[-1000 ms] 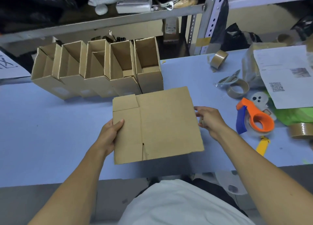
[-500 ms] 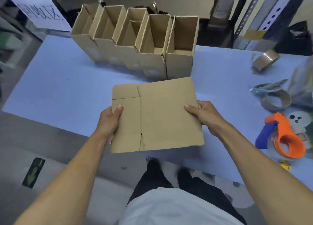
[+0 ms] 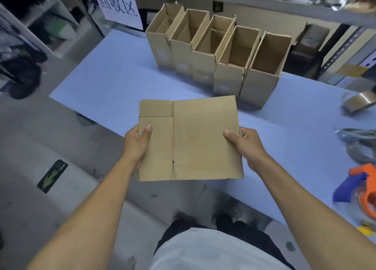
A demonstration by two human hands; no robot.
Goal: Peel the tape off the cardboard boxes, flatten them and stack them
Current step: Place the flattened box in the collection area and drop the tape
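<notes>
A flattened brown cardboard box (image 3: 195, 139) is held level in front of me, over the near edge of the blue table (image 3: 105, 82). My left hand (image 3: 136, 143) grips its left edge, thumb on top. My right hand (image 3: 246, 145) grips the right edge the same way. Behind it, several open cardboard boxes (image 3: 219, 54) stand upright in a tight row across the table's far side.
An orange and blue tape dispenser (image 3: 364, 192) lies at the right edge of the table. A brown tape roll (image 3: 360, 102) and a tangle of used tape (image 3: 358, 145) sit farther right. A paper sign (image 3: 118, 5) hangs on the shelving at the back left. Grey floor lies to the left.
Both hands now grip the flat box by its edges and have carried it left, toward the table's left end. My view has swung left and down.
</notes>
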